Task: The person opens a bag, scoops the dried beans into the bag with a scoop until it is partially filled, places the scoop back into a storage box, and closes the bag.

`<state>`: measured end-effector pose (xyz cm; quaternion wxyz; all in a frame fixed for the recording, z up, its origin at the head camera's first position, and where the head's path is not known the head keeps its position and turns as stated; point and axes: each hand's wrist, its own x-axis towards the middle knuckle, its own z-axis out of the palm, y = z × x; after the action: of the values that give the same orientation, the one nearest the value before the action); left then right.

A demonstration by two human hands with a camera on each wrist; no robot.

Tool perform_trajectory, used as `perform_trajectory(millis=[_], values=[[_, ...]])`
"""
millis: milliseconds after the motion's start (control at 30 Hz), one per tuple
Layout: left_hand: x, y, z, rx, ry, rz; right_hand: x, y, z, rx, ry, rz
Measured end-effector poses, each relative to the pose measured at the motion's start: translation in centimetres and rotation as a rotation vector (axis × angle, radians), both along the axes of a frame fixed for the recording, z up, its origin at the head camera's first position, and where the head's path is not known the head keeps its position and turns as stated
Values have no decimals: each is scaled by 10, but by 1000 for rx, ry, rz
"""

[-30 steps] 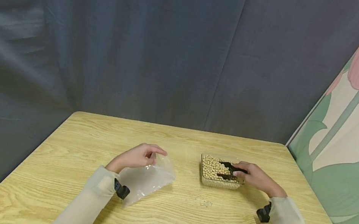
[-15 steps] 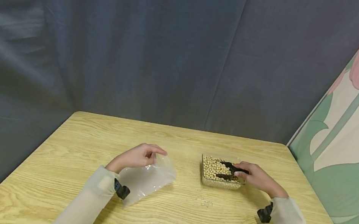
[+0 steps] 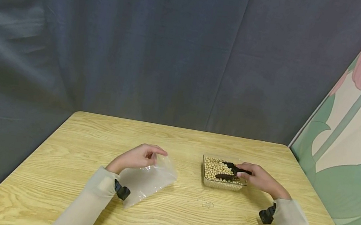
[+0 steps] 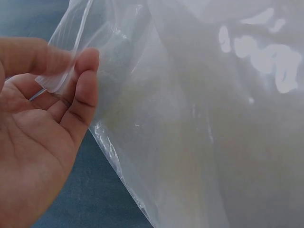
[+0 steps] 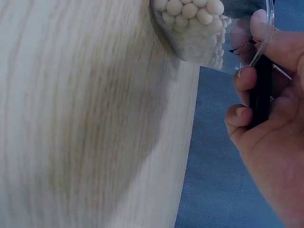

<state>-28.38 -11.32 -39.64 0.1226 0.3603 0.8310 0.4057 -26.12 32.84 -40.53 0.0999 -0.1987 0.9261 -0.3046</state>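
Observation:
My left hand (image 3: 141, 157) pinches the top edge of a clear plastic zip bag (image 3: 150, 181), which hangs and slants down toward the table. In the left wrist view the zip strip of the bag (image 4: 156, 123) passes between thumb and fingers. On the right, my right hand (image 3: 257, 179) grips the black handle of a scoop (image 3: 233, 168). The scoop's blade lies among pale round beads or beans (image 3: 214, 167) in a clear rectangular container (image 3: 222, 185). In the right wrist view, fingers curl round the black handle (image 5: 260, 95) at the container's rim.
Both things are on a wood-grain table (image 3: 182, 224). Small clear bits or marks (image 3: 206, 202) show on the tabletop in front of the container. A dark curtain (image 3: 155, 47) hangs behind the table, and a flower-patterned wall (image 3: 351, 152) stands at the right.
The scoop has turned and shifted slightly among the beads, and my right hand has drifted a little to the right. My left hand and the bag stay as they were.

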Motion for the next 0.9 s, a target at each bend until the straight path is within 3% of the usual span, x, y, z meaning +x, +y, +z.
perform_trajectory(millis=[267,900], values=[[0,0,-1,-1,2,4,2,3,-2,-14,-18,-34],[1,2,-1,20,6,9,0,11,-6,-64,-36,-25]])
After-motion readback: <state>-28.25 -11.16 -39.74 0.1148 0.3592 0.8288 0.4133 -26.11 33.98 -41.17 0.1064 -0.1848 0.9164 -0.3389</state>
